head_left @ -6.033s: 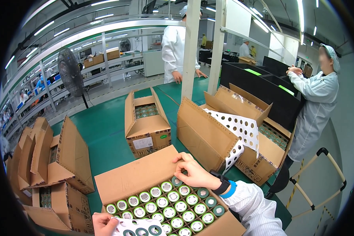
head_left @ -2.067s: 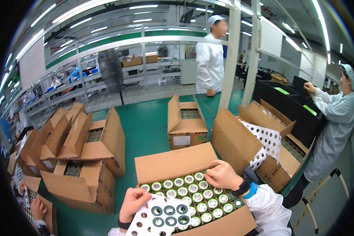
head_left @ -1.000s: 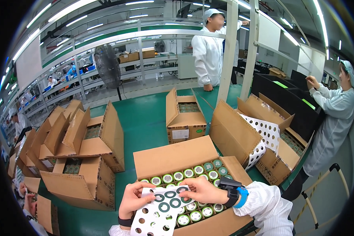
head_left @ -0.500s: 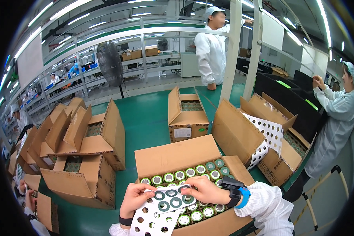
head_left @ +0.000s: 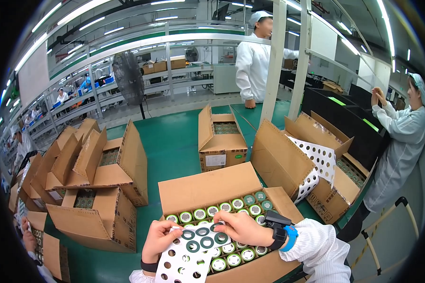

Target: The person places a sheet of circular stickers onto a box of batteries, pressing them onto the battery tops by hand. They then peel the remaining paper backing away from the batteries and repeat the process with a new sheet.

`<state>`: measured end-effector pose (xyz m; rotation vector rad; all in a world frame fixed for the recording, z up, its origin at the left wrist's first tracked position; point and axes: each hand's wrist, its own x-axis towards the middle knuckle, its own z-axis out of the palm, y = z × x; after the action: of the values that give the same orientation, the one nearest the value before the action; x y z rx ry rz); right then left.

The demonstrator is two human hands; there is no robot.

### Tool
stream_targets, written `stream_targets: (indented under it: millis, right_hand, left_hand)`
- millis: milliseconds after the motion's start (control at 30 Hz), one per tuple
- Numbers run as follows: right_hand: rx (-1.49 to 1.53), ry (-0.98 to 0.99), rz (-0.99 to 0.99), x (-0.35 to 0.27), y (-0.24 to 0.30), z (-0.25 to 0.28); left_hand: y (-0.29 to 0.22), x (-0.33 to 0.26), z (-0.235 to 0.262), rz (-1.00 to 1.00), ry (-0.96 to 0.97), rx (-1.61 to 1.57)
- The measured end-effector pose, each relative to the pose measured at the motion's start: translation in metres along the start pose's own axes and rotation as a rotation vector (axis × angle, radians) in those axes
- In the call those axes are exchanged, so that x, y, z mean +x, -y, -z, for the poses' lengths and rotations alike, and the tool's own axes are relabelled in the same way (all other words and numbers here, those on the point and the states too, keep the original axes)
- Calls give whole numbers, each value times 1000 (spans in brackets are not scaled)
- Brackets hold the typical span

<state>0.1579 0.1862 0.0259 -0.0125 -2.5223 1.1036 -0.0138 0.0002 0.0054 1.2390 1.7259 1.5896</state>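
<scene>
My left hand (head_left: 161, 239) pinches the upper left edge of a white sticker sheet (head_left: 182, 259) with rows of round holes. Several dark green ring stickers (head_left: 207, 242) sit on the sheet's upper part. At its upper right corner my right hand (head_left: 241, 227) has thumb and forefinger closed on one ring; whether that ring is lifted off I cannot tell. Below both hands is an open carton (head_left: 208, 184) holding rows of upright cylindrical battery cells (head_left: 233, 259) with light green wraps. A few cells at the far right corner have dark green rings (head_left: 266, 205) on top.
Open cartons of cells stand stacked at the left (head_left: 92, 219), one at the far middle (head_left: 222, 141), and more at the right (head_left: 326, 198) with a punched white sheet (head_left: 316, 158) over them. Two co-workers stand beyond the green table (head_left: 170, 151). Another person's hand (head_left: 28, 238) is at far left.
My right fingers have drawn slightly back and left at the sheet's corner, fingertips now closer together on the ring. The whole view has shifted slightly. My left hand keeps its hold.
</scene>
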Motion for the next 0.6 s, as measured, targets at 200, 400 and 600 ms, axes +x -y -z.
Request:
stream_targets:
  millis: [200,400,600]
  right_hand:
    - [-103,-131,253,6,1,2]
    - [-196,-137,258,3,4,5]
    - [-348,-81,336,0,7,7]
  left_hand:
    - [6,-3,2,-6,-56,-38]
    - [0,-1,-1,-26,-41,-21]
    - [-5,2,-4,-7,-45,40]
